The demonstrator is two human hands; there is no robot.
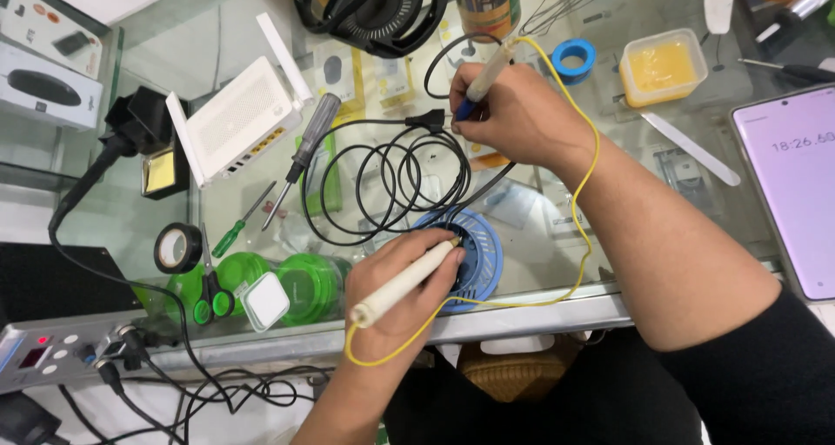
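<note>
My left hand [396,281] grips a cream probe [402,286], its tip set against a round blue vented part [484,255] lying on the glass table [557,236]. My right hand [513,114] holds a second cream probe with a blue tip [481,85], pressed to the black plug [432,120] of a coiled black cord [387,184]. A yellow wire [588,184] loops from one probe to the other around my right forearm.
A white router [237,119], two screwdrivers [300,160], black tape [177,247], scissors [211,295] and green lids [306,285] lie to the left. A lit phone [796,184], a yellow tub [663,66] and blue tape [574,57] sit right. A meter box [52,351] is at the lower left.
</note>
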